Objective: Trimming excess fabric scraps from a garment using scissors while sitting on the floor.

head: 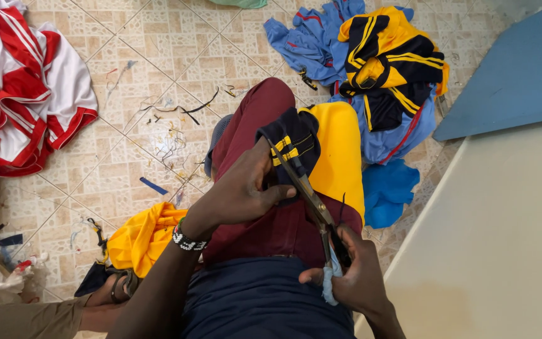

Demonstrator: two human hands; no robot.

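I noted my left hand (246,188) pinching the navy striped collar piece (293,141) taut on my lap at 12 o'clock, presumably steadying it for the scissors (305,188) gripped in my closed right hand (352,276) at 5 o'clock.

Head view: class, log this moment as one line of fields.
left hand: holds navy-and-yellow garment on lap | right hand: grips scissors, blades at garment | floor: clothing piles, thread scraps
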